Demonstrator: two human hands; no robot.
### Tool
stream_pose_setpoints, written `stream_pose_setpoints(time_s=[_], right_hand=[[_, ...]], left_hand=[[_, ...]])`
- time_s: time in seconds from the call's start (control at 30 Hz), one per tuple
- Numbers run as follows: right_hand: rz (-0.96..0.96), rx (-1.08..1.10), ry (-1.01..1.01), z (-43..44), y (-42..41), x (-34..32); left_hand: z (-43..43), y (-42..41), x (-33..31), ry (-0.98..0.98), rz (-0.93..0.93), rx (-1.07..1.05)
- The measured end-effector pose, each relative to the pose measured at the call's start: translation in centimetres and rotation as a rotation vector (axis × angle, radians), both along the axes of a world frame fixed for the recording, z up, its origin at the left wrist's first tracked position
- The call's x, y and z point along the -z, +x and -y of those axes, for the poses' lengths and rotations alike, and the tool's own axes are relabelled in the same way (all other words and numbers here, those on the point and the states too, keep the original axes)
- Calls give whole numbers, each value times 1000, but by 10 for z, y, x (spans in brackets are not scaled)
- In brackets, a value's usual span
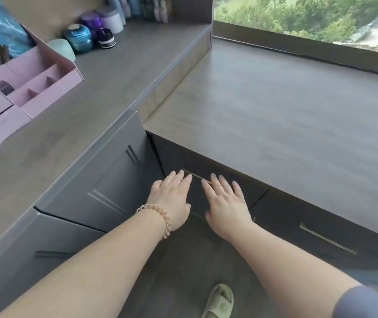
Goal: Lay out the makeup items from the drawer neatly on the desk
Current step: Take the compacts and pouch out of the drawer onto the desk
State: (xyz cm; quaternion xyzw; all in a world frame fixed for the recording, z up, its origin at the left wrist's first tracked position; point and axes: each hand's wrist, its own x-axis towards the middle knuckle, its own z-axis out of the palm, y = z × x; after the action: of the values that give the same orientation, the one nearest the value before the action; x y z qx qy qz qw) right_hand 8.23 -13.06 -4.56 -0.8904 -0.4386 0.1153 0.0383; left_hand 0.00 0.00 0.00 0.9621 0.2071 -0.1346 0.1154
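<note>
Head view: your left hand [172, 198] and right hand [226, 200] lie flat, fingers straight, at the handle [197, 176]. Drawer [206, 164] unopened; nothing laid on the counter [275, 111] yet.

Desk [286, 125] matt wood-grain; drawer [227, 180] front dark matt, handle [197, 176] metal; organizer [34, 88] pink plastic.

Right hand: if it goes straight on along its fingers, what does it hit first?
Probably the dark drawer front, by its handle; the right hand may already touch it, depth unclear.
</note>
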Motion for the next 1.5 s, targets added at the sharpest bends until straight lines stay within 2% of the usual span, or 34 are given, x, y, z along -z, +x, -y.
stream_pose_setpoints(time_s=[0.2,0.37,0.5,0.63,0.8,0.87,0.93,1.0,1.07,1.2,1.23,1.5], right_hand=[[25,68,-42,-29,11,47],[67,234,-49,-49,13,81],[139,316,-12,-55,4,96],[108,345,-17,-55,-22,94],[340,268,387,-57,-65,62],[364,361,359,-64,-64,40],[296,475,205,-67,-57,24],[206,501,50,-68,-56,16],[123,467,-76,-67,-64,16],[26,447,-166,-65,-81,9],[8,437,-171,-64,-84,8],[26,367,-139,-51,-137,6]], left_hand=[[-29,32,53,36,-9,82],[-50,60,91,81,6,242],[-57,56,106,92,40,294],[-59,38,106,135,46,375],[-58,2,91,166,-89,467],[-57,-13,76,135,-160,510],[-60,-24,55,45,-80,569],[-70,-26,39,47,204,707],[-81,-18,25,102,371,690],[-95,-11,23,40,-76,419],[-94,-16,27,34,-125,394],[-85,-75,27,22,-205,388]])
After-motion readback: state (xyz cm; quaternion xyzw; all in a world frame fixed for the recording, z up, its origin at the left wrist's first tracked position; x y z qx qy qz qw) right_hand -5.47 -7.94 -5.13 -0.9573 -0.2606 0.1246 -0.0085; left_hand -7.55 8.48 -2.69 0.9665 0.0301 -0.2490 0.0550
